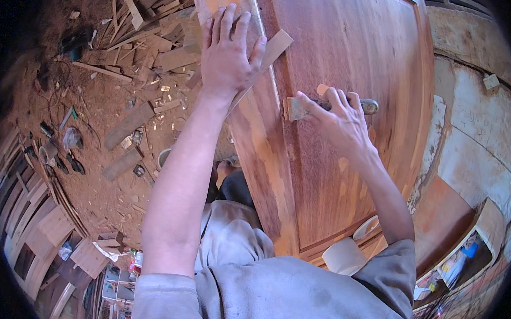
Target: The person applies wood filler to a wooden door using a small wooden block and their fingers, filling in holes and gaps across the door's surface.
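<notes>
A large reddish-brown wooden panelled door (341, 39) lies in front of me, with pale orange filler smeared along its left frame piece. My left hand (230, 60) rests flat near the top of that frame piece, fingers stretched out. A narrow light wood strip (278, 47) lies slantwise across the frame, partly hidden by this hand and wrist. My right hand (343, 117) is closed around a putty knife (370, 106), its handle end sticking out to the right. The knife's blade, with orange filler on it, is at the inner edge of the frame, beside the recessed panel.
Wood offcuts (129, 125) and chips litter the dirt floor at left. A white cylindrical container (344, 256) stands by the door's near end. An open wooden box (474, 246) with assorted items is at lower right. Stacked timber (34, 229) lines the far left.
</notes>
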Action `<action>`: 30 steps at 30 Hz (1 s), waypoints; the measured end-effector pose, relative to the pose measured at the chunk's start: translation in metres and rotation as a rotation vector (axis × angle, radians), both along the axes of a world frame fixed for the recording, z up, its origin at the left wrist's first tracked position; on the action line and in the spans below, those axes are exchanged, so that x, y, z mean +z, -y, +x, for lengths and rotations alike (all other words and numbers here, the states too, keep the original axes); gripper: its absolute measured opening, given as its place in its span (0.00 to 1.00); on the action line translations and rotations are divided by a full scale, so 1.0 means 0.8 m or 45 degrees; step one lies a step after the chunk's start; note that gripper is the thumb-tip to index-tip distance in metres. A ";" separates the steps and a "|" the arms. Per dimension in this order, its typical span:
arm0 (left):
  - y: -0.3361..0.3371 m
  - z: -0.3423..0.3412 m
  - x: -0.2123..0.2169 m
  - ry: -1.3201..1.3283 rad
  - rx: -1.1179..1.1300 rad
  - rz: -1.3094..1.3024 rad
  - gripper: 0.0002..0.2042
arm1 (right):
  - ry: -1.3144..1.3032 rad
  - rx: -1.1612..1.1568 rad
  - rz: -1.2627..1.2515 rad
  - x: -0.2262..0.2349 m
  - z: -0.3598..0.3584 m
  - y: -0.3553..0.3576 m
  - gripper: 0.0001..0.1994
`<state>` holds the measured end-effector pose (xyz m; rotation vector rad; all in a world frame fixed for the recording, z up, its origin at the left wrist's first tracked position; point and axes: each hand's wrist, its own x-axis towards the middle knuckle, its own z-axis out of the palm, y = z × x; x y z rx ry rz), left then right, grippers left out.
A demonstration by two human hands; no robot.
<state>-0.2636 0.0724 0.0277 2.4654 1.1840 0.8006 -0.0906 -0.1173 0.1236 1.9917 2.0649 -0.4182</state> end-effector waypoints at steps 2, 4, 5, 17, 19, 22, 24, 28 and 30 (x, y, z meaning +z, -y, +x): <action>0.000 0.003 -0.002 -0.011 0.005 0.012 0.26 | -0.013 0.002 0.027 -0.007 0.000 -0.001 0.27; 0.000 0.001 -0.003 -0.019 0.005 0.005 0.26 | -0.029 -0.005 0.056 -0.013 -0.002 -0.002 0.27; 0.001 0.001 -0.003 -0.025 0.010 0.001 0.26 | -0.037 -0.001 0.055 -0.015 -0.005 -0.002 0.26; 0.000 -0.001 0.003 -0.018 -0.004 -0.027 0.27 | 0.025 -0.013 0.052 -0.010 -0.016 0.003 0.30; 0.000 -0.001 0.004 0.000 -0.004 -0.046 0.27 | 0.040 -0.004 0.047 -0.007 -0.018 0.000 0.30; -0.001 -0.002 0.006 0.016 -0.010 -0.075 0.27 | 0.037 0.002 0.026 -0.005 -0.015 -0.003 0.31; -0.001 -0.003 0.008 0.017 -0.008 -0.081 0.27 | 0.051 0.032 -0.016 -0.005 -0.012 -0.006 0.31; 0.001 -0.004 0.013 0.023 0.003 -0.138 0.26 | 0.080 0.065 0.010 -0.006 -0.011 -0.004 0.32; 0.000 -0.004 0.013 0.032 0.001 -0.148 0.27 | 0.124 0.059 -0.024 0.004 -0.017 -0.009 0.29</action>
